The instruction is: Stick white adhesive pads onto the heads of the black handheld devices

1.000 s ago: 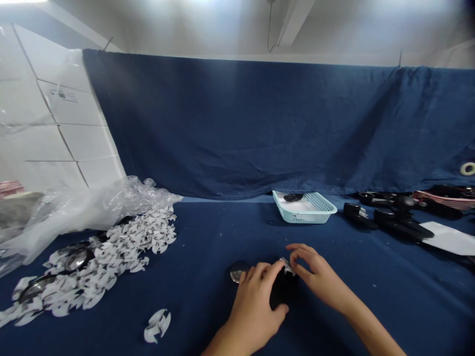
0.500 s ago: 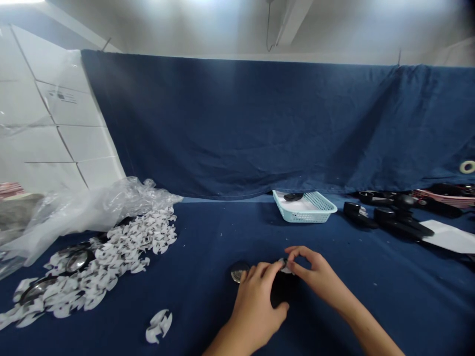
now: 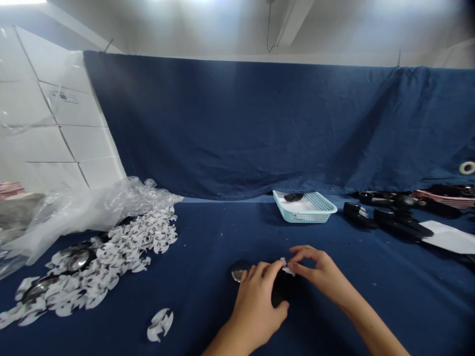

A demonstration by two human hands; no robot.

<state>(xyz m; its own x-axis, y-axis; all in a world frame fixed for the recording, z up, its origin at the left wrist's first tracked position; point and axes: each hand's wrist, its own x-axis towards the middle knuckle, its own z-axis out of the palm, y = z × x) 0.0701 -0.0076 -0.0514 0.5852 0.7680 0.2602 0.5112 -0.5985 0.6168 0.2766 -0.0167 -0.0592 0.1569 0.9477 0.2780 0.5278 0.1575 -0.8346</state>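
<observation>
My left hand [image 3: 257,302] lies over a black part [image 3: 282,290], fingers curled on its far side and thumb at its near edge. The part's full shape is hidden. At its far end sits a small white plastic piece [image 3: 288,268], with my left index fingertip beside it. My right hand [image 3: 319,273] is closed in a pinch at this piece's right side. Just left of my left fingers is a round black part with a silver perforated face [image 3: 238,273]. A loose white curved plastic piece [image 3: 160,325] lies on the blue cloth.
White plastic pieces [image 3: 107,267] are heaped at left beside clear plastic wrap [image 3: 96,207]. White boxes [image 3: 85,109] are stacked behind. A light blue basket [image 3: 306,216] stands at the back. Black handheld parts [image 3: 395,225] and white paper [image 3: 451,238] lie at right.
My right hand has shifted slightly right, and the white piece between the hands shows more clearly. My left hand stays almost in place on the black part.
</observation>
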